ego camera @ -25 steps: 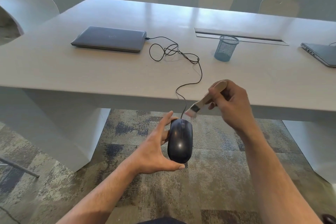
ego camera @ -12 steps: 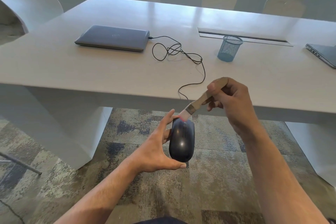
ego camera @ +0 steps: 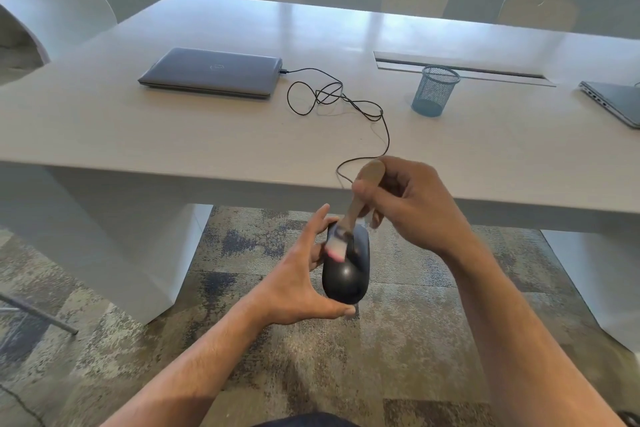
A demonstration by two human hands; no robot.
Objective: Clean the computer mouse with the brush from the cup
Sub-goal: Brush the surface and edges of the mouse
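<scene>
My left hand [ego camera: 298, 284] grips a black wired computer mouse [ego camera: 348, 276] by its sides, held in the air below the table's front edge. In my right hand [ego camera: 405, 204] is a small brush [ego camera: 353, 215] with a pale wooden handle. Its blurred light bristles lie on the mouse's upper left part, near the buttons. The mouse cable [ego camera: 363, 107] runs up over the table edge to a closed grey laptop [ego camera: 211, 73]. A blue mesh cup [ego camera: 434, 90] stands upright on the table, to the right of the cable loops.
The long white table [ego camera: 173, 135] fills the middle of the view. A second laptop [ego camera: 616, 102] lies at its right edge. White chairs [ego camera: 62, 10] stand at the left and along the far side. Patterned carpet [ego camera: 104, 340] lies below my hands.
My right hand has swung the brush down and left, from just above the mouse's front end onto its upper surface. The left hand still holds the mouse in the same way.
</scene>
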